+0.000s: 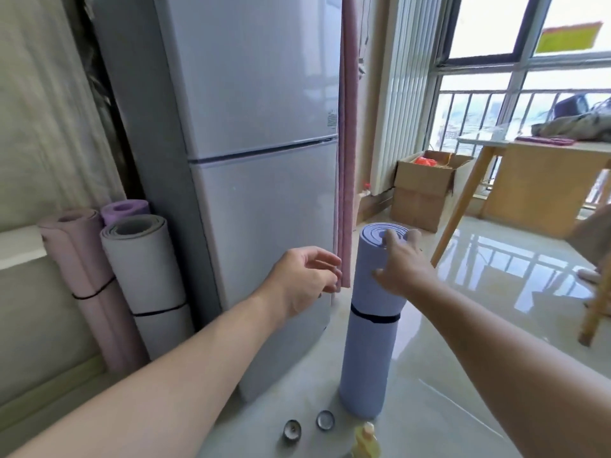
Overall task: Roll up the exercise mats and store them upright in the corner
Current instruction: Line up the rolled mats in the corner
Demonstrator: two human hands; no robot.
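Blue rolled mat (pixel 370 342), label-free, upright.

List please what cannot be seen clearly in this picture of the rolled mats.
- Head view: the purple mat in the corner is mostly hidden behind the grey mat and pink mat.
- The yellow bottle is cut off by the bottom edge.
- The fridge label print is too small to read.
- The right hand covers part of the blue mat top.
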